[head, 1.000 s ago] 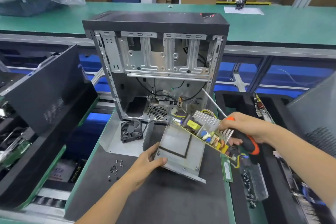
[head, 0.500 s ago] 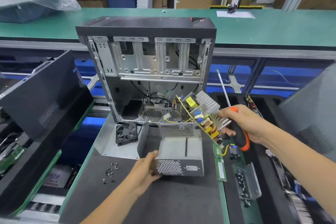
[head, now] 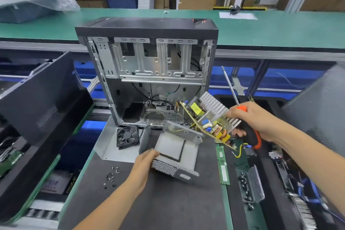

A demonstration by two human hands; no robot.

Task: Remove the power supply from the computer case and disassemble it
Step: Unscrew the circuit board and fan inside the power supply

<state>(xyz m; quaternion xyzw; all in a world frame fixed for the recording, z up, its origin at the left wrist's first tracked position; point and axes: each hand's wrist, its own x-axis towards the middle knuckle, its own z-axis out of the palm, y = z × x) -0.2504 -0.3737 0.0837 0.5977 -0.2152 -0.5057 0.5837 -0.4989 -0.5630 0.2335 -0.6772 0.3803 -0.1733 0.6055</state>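
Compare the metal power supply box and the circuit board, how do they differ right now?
The metal box is plain grey sheet metal with perforated walls and bare inside; the circuit board is crowded with coloured parts and a finned heatsink. The left hand holds the box low by the mat; the right hand holds the board tilted higher, together with a screwdriver. Both are held, one per hand.

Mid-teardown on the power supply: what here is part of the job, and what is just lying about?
Job: circuit board and screwdriver in right hand; metal housing in left hand; computer case; loose screws.

Lying about: fan, RAM stick, screw box, side panel.
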